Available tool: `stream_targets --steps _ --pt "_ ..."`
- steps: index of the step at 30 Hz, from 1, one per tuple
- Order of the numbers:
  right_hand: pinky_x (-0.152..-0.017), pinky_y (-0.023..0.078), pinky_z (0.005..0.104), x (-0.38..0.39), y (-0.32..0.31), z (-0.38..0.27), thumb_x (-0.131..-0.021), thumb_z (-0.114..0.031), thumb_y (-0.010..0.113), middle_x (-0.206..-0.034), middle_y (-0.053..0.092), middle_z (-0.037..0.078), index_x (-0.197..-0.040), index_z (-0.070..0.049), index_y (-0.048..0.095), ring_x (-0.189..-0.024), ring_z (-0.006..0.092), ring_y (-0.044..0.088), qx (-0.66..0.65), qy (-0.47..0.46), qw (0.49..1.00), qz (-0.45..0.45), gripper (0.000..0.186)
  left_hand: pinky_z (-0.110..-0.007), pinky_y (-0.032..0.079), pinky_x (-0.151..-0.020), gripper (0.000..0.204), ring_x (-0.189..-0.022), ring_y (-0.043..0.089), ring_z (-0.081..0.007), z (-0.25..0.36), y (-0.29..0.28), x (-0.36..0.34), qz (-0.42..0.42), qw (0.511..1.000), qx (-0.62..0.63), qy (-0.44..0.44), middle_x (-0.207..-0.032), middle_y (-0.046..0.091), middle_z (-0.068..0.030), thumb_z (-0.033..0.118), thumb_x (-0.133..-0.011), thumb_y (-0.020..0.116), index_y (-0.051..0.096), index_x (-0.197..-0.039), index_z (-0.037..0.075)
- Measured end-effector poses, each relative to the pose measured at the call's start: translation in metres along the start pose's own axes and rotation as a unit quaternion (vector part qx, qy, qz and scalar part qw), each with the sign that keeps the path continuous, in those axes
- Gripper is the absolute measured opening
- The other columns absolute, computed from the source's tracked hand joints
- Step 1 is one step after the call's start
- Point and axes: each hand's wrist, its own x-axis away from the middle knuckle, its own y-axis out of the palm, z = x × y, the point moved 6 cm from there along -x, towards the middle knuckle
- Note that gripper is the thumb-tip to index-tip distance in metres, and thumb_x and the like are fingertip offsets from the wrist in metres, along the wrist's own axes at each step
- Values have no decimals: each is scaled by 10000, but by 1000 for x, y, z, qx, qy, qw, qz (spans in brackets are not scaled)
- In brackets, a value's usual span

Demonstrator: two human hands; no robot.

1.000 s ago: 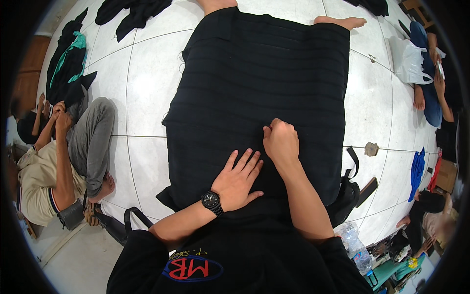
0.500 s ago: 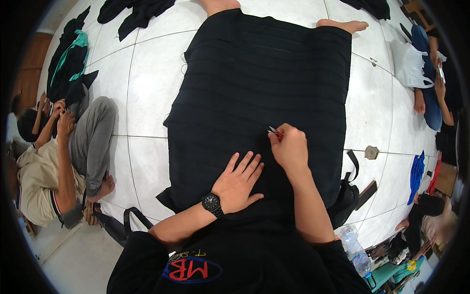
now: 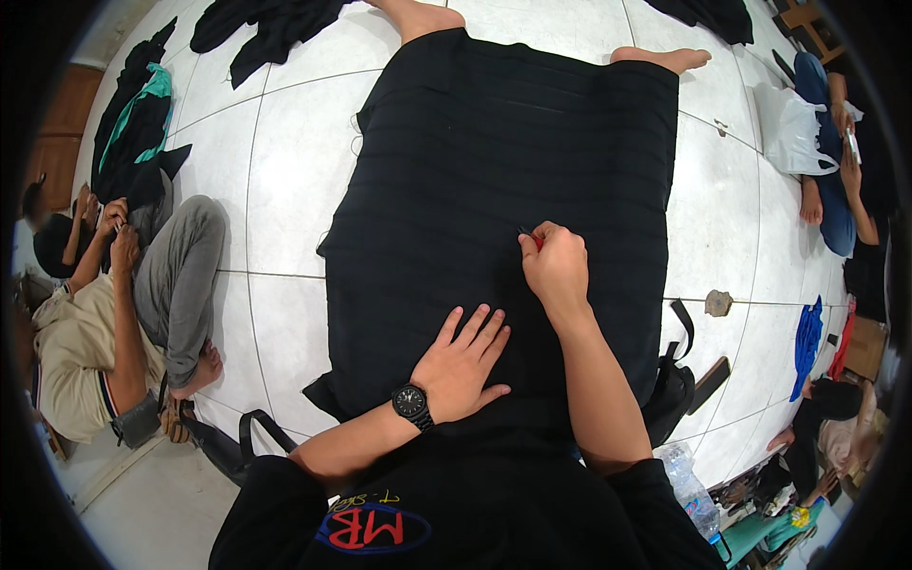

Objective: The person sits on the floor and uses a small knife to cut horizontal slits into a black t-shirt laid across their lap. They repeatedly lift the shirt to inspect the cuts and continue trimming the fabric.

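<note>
A large piece of black cloth (image 3: 456,180) lies spread over my legs, with faint lines running across it. My left hand (image 3: 460,366) rests flat on its near part, fingers spread, a black watch (image 3: 410,404) on the wrist. Farther up and to the right, my right hand (image 3: 556,263) is closed round small red-handled thread snips (image 3: 539,241). Most of the snips is hidden by the fingers; their dark tip points up and left, close to the cloth. Loose threads stick out along the cloth's left edge.
To the left a person in a beige shirt (image 3: 90,347) sits on the tiled floor. A white plastic bag (image 3: 793,133) and another seated person are at the far right. Nearer on the right lie a black bag (image 3: 670,389), a dark flat object (image 3: 709,386) and plastic bottles (image 3: 698,494).
My right hand has moved slightly farther up the cloth with the snips, whose blades now show less. The left hand stays flat in nearly the same place.
</note>
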Motion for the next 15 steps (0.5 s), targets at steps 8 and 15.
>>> stream_targets --steps 8,15 --pt "-737 580 467 1 -1 -5 -883 -159 689 -807 707 266 -931 71 712 -812 433 717 32 4 999 -30 236 -527 199 -1215 757 -1483 292 -325 -1 2 0 7 1000 1 -2 -1559 389 -177 547 -936 575 466 -1462 14" --pt "-739 581 480 -2 7 -2 -896 -161 675 -836 707 274 -901 75 704 -810 442 715 30 18 999 -22 238 -541 212 -1205 768 -1484 287 -338 -1 1 0 3 1000 0 -2 -1560 382 -177 559 -930 575 460 -1460 15"
